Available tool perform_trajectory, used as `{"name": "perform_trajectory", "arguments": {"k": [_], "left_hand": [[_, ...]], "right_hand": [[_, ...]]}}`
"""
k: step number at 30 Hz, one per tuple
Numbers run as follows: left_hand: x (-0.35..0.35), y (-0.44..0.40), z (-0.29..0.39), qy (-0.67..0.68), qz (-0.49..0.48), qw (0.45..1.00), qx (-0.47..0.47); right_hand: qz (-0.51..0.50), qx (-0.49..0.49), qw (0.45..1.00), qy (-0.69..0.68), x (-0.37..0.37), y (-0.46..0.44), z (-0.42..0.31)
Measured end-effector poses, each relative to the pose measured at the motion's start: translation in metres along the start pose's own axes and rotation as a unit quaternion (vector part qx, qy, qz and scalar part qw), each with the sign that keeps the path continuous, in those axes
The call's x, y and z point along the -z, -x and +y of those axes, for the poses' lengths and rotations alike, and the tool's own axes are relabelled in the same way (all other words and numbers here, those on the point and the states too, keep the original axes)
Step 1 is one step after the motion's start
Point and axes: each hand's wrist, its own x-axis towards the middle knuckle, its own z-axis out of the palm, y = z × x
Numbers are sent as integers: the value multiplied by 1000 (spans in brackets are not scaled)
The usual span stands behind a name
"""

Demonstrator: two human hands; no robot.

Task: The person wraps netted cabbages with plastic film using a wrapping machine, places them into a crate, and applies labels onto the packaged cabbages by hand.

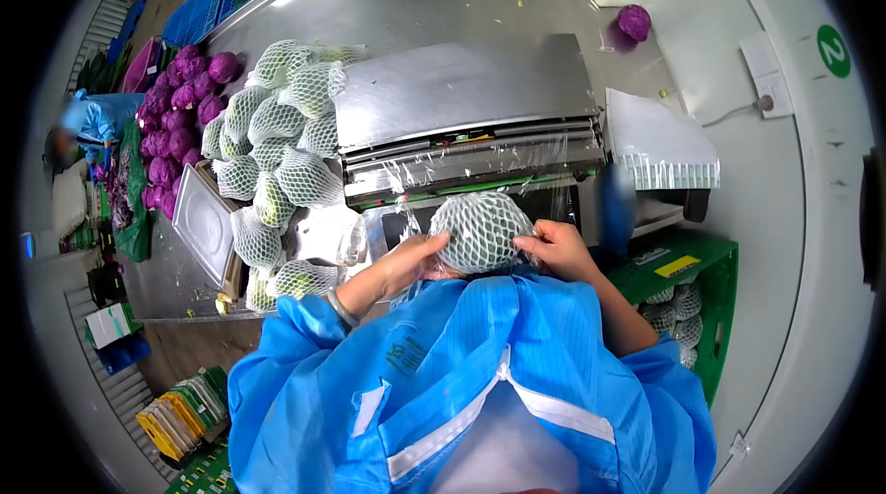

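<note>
A pale green round vegetable in a white foam net (482, 232) is close to my chest, in front of the metal wrapping machine (471, 88). My left hand (411, 263) is closed on its left side, thumb on the net. On its right side, my right hand (556, 252) has thumb and fingers pressed together at the edge of the netted vegetable. Clear film (517, 162) stretches across the machine's front, just beyond the vegetable. Left of the machine lies a pile of similar netted vegetables (277, 120).
Purple cabbages (180, 115) are heaped at the left, near a person in blue (101, 115). A metal scale (205, 226) stands beside the netted pile. One purple cabbage (634, 22) lies at the back right. A green crate (715, 309) with netted vegetables is at the right.
</note>
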Motion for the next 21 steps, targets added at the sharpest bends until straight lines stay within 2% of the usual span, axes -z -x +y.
{"name": "perform_trajectory", "arguments": {"k": [1,3,5,6,7,10,11,12,13,14,15,16,17,18,19,20,21], "left_hand": [[6,0,-19,-2,-20,999,-30],[-1,8,-36,-38,87,993,-70],[13,5,-61,-63,175,979,-87],[13,0,-69,-24,208,966,-154],[20,-2,-73,-46,241,953,-176],[43,-22,-76,-110,349,902,-229],[50,-34,-80,-275,416,825,-266],[55,-45,-85,-429,464,717,-294],[59,-56,-90,-566,494,581,-313],[45,-56,-80,-636,480,531,-288],[38,-61,-73,-676,450,518,-269],[40,-74,-73,-680,415,515,-316],[44,-87,-73,-683,377,510,-362],[40,-96,-69,-675,371,496,-401],[37,-100,-63,-662,357,534,-387],[27,-99,-56,-605,319,592,-427],[17,-99,-53,-542,275,646,-462]], "right_hand": [[34,19,999,-11,-4,0,13],[105,57,992,-35,-11,-2,36],[193,58,973,-114,-20,-11,57],[219,64,966,-119,-22,-11,62],[244,69,959,-124,-25,-9,66],[352,133,921,104,-22,-15,91],[380,137,898,176,-20,-15,88],[402,158,861,268,-20,-22,99],[407,186,833,327,-22,-31,110],[409,213,800,384,-25,-42,120],[410,238,763,440,-27,-52,121],[407,295,745,439,-32,-64,122],[374,305,777,403,-39,-65,110],[385,270,791,392,-43,-66,105],[395,235,802,381,-45,-64,102],[324,168,891,269,-44,-56,94],[291,187,927,144,-50,-56,117]]}}
